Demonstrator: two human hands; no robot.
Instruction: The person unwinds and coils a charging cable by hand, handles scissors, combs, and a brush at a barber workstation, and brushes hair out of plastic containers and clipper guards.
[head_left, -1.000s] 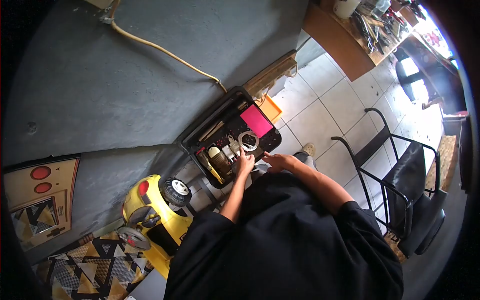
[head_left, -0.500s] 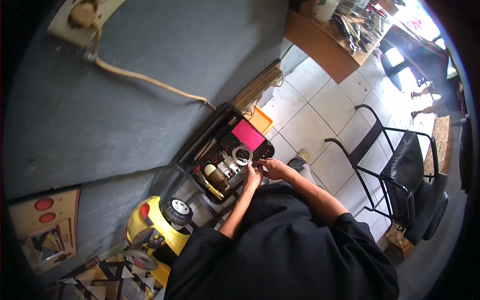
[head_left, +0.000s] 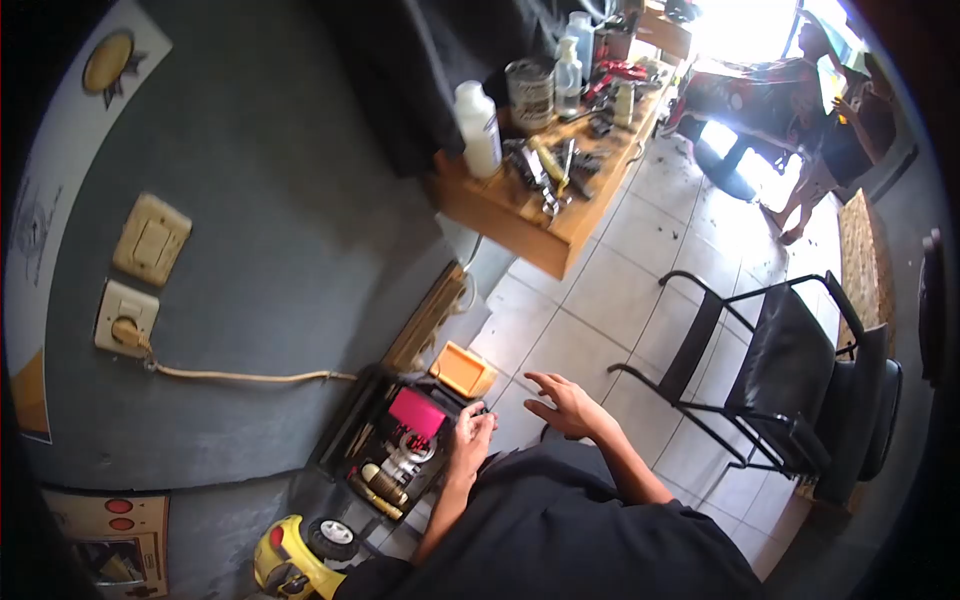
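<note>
My left hand (head_left: 470,440) is at the right edge of a black tray (head_left: 335,440), its fingers closed around a small dark item that I cannot make out. To its right my right hand (head_left: 567,404) is raised over the tiled floor, with fingers apart and nothing in them. The tray holds a pink sheet (head_left: 416,413), a coiled white cable (head_left: 417,446), white plugs (head_left: 400,467), a brown-corded roll (head_left: 388,484) and a yellow-handled tool (head_left: 376,500). An orange tray (head_left: 463,370) lies just beyond it.
A wooden counter (head_left: 510,225) carries bottles, a can and scattered tools. A black chair (head_left: 770,350) stands on the right. At the back right is a person (head_left: 850,140). A yellow toy vehicle (head_left: 290,565) sits at lower left, and a socket (head_left: 127,318) is on the wall.
The view has swung up, showing more of the counter and wall. Both hands have drawn apart. My right hand has opened and lifted away from the tray; my left hand has moved along its edge.
</note>
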